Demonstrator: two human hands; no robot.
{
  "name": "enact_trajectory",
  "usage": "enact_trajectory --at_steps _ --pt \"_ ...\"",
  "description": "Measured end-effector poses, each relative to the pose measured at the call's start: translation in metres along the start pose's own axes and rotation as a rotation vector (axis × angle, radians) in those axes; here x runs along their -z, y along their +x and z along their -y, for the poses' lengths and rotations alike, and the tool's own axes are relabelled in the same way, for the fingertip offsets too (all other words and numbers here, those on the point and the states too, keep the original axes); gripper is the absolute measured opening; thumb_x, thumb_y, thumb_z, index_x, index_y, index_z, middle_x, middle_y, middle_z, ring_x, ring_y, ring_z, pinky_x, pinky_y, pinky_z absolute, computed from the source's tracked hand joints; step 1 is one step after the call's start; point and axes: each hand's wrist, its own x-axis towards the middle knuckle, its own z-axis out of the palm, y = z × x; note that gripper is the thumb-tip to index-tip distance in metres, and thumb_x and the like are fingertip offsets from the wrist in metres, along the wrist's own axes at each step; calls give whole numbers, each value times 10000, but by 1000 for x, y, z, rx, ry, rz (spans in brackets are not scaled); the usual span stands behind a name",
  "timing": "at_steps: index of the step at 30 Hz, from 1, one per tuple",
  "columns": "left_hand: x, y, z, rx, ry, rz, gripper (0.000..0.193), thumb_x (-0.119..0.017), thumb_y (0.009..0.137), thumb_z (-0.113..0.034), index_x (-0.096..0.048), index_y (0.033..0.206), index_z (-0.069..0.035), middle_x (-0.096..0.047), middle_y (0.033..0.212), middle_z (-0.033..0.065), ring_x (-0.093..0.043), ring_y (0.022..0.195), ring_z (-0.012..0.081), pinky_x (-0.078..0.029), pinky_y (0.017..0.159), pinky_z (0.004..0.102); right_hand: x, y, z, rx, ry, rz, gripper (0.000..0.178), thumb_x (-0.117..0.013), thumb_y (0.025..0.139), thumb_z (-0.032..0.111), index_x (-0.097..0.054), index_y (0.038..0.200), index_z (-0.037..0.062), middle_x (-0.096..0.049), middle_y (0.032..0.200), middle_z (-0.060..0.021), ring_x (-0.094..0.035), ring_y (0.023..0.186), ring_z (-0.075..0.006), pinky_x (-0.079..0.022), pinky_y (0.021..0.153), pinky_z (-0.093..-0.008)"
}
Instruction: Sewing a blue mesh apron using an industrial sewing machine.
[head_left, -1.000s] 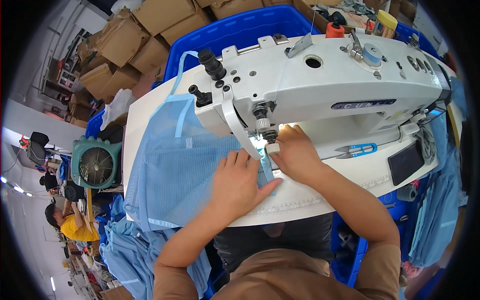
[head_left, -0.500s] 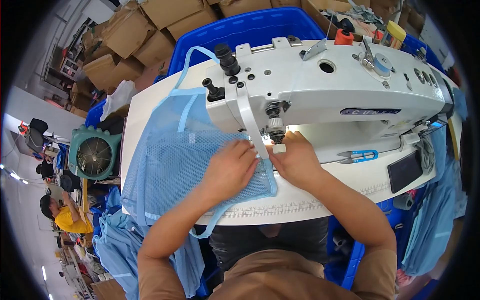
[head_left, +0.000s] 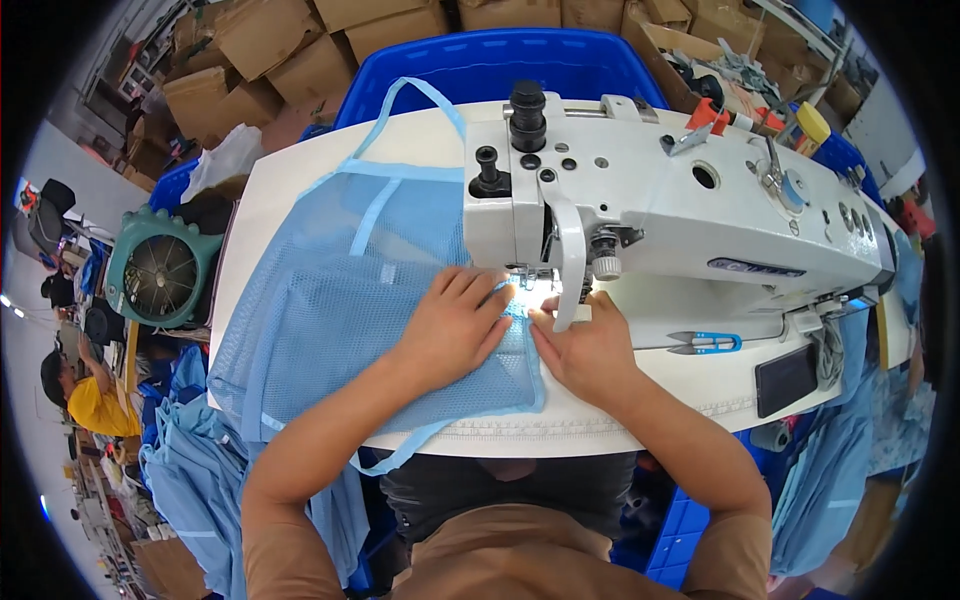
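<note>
A light blue mesh piece (head_left: 330, 320) with bound edges and strap loops lies on the white sewing table (head_left: 270, 190). Its right edge runs under the needle area of a white sewing machine (head_left: 620, 190), lit by a small lamp. My left hand (head_left: 455, 325) rests on the mesh just left of the needle, fingers laid over the cloth and thumb apart. Close to the presser foot, my right hand (head_left: 590, 350) pinches the bound right edge between thumb and fingers. The machine's white lever (head_left: 570, 250) partly hides those fingertips.
Blue thread snips (head_left: 705, 343) and a dark phone (head_left: 786, 381) lie right of my right hand. A blue bin (head_left: 500, 60) stands behind the table. A green fan (head_left: 163, 270) is at the left, with blue garments (head_left: 200, 490) heaped below. Farther left sits a person in yellow (head_left: 100, 400).
The view has shifted, so the machine appears farther right and lower. My hands stay by the needle; the left fingers look more stretched out over the mesh.
</note>
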Motion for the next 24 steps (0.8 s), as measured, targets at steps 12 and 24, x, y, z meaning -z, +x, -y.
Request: enact_trajectory --at_steps 12,24 --pt "-14 -8 -11 55 -23 -81 278 -723 916 -215 -692 1103 -12 -628 1285 174 -571 1275 360 -423 1135 526 2 -2 0 25 32 79 265 -801 835 150 -791 1082 55 -732 848 -85 -655 884 -286 -494 795 -414" --pt "6 16 -20 17 -190 24 186 -741 895 -116 -709 1066 -50 -685 1012 118 -673 944 355 -560 829 465 7 -1 -3 -44 119 60 167 -742 871 205 -791 962 74 -704 951 -134 -642 969 -314 -467 895 -455"
